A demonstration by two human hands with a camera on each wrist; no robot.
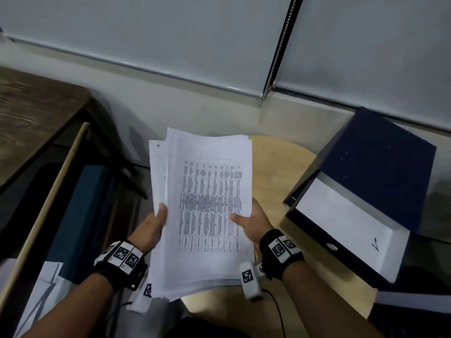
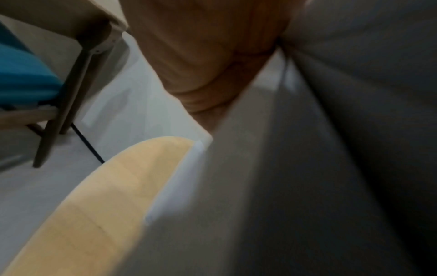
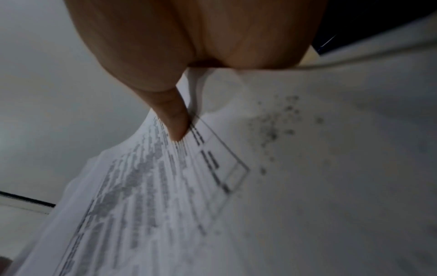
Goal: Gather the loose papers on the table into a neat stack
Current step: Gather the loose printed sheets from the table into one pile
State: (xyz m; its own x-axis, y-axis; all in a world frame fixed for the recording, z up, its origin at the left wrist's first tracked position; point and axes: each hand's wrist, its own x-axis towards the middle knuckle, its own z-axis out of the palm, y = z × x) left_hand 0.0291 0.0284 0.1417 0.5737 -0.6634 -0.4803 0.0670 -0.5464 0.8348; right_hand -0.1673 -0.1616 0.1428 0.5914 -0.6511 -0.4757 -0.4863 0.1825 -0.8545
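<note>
A thick stack of white papers (image 1: 202, 211), its top sheet printed with a dense table, is held up above the round wooden table (image 1: 275, 172). My left hand (image 1: 156, 223) grips the stack's left edge, thumb on top. On the other side my right hand (image 1: 251, 220) grips the right edge, its thumb pressing the printed sheet. The sheets are unevenly aligned, with edges fanning out at the top left and bottom. In the right wrist view my thumb (image 3: 175, 121) lies on the printed papers (image 3: 212, 186). The left wrist view shows blurred papers (image 2: 295, 177) and the table edge (image 2: 113, 196).
A dark blue binder box (image 1: 366, 191) with a white label lies on the table's right side. More white sheets (image 1: 415, 301) lie under it at the right edge. A chair with a blue seat (image 1: 83, 215) and a dark wooden desk (image 1: 31, 118) stand left.
</note>
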